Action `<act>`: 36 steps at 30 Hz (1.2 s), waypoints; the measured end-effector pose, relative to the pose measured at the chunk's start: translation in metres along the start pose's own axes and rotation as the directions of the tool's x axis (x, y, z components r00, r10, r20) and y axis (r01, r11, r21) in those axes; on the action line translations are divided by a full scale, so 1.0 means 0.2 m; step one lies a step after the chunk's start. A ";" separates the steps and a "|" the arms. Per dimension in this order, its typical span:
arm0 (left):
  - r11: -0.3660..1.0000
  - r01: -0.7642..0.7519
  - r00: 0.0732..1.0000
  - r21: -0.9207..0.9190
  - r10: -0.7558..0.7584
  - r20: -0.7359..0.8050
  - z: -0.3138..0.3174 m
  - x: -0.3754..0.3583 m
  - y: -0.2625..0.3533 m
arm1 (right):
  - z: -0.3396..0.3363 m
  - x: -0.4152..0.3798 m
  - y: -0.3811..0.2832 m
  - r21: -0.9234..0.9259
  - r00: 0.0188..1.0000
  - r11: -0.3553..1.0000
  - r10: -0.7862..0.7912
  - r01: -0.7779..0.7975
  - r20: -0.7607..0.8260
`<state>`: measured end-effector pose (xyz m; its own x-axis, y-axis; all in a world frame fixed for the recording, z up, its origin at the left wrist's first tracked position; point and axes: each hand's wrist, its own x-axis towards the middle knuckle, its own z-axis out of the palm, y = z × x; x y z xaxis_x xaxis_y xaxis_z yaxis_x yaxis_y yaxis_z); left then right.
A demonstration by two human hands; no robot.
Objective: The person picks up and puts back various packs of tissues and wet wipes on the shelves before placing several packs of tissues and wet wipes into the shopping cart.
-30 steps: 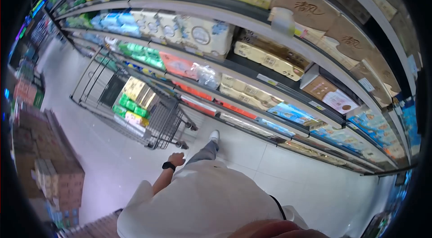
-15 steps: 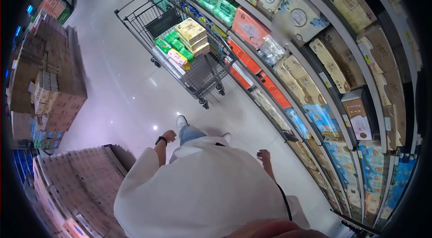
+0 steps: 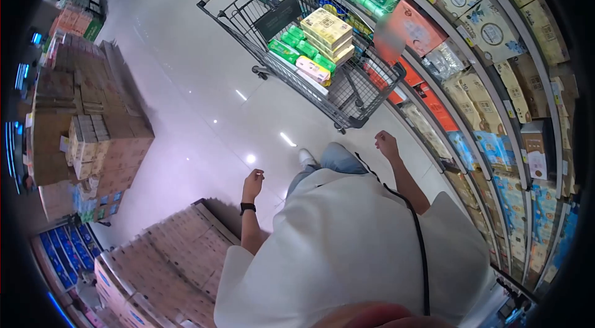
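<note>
My left hand [image 3: 253, 184], with a black watch [image 3: 247, 208] on its wrist, hangs free over the floor, its fingers loosely bent and a little apart. My right hand [image 3: 387, 144] is raised below the cart's near end, fingers curled in with nothing visible in them. Neither hand touches the shopping cart [image 3: 273, 49], which stands ahead along the shelf. Inside it lie a stack of pale yellow tissue packs [image 3: 326, 29], several green packs [image 3: 284, 51] and a pink-and-yellow pack [image 3: 313, 69].
Shelves of paper packs [image 3: 491, 33] run along the right, with orange-red boxes [image 3: 436, 106] lower down. Stacked cartons [image 3: 93, 101] stand at the left, and another carton pile [image 3: 167, 253] is close on my near left. Shiny tiled floor [image 3: 204, 105] lies between.
The view has shifted, so the cart sits further right and higher in it. Both hands have come forward and up, the right one most. The cart's load looks the same.
</note>
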<state>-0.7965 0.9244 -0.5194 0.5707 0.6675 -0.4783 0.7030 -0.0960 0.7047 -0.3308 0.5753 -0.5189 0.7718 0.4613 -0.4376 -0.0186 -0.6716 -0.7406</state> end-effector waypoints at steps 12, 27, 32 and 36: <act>0.960 -0.270 0.961 -0.071 0.265 -0.078 -0.28 0.91 0.91 | 0.15 0.29 -0.39 0.045 0.988 0.998 0.052 -0.046 -0.144; 0.760 -0.629 0.745 0.162 0.530 0.405 -0.42 2.59 1.95 | 0.33 0.63 -0.76 0.197 0.839 0.909 0.415 -0.367 -0.351; 0.913 -0.396 0.786 -0.096 0.391 0.479 -0.01 3.39 1.86 | 0.52 1.27 -0.94 0.392 0.873 0.884 0.384 -0.255 -0.299; 0.964 -0.224 0.709 -0.140 0.260 0.655 0.41 3.71 1.86 | 0.66 1.81 -1.19 0.663 0.783 0.696 0.563 -0.276 -0.265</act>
<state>-0.0764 1.3234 -0.6568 0.8658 -0.0359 -0.4991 0.4903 -0.1389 0.8604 -0.1302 0.9785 -0.5693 0.7621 -0.1709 -0.6245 -0.6474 -0.2106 -0.7325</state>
